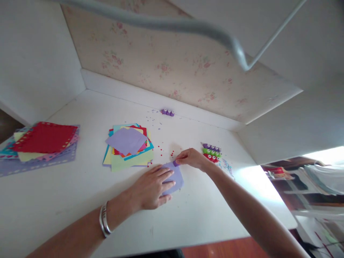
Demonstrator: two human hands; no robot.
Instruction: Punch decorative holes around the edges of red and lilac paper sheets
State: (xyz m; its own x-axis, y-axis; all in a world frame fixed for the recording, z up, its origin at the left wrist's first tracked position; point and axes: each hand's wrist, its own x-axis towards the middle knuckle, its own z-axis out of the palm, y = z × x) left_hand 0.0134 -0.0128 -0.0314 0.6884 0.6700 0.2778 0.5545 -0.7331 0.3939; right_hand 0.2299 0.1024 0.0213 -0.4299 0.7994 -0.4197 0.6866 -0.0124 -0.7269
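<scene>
A light purple sheet of paper (176, 179) lies on the white table in front of me. My left hand (154, 186) rests flat on its left side with fingers spread. At the sheet's upper corner my right hand (189, 159) is closed on a small purple paper punch (176, 163), which touches the paper's edge. My fingers hide most of the punch. Small red punched bits (172, 153) are scattered just beyond the sheet. To the right of my right hand stand rows of small punches (212, 152) in purple, green and red, with white round tops.
Left of the hands is a stack of coloured paper (129, 141). Farther left lie sheets with punched edges, a red sheet (45, 136) on top. Several purple punches (167, 112) stand by the back wall near paper bits. A pale cable or bar (161, 25) crosses overhead.
</scene>
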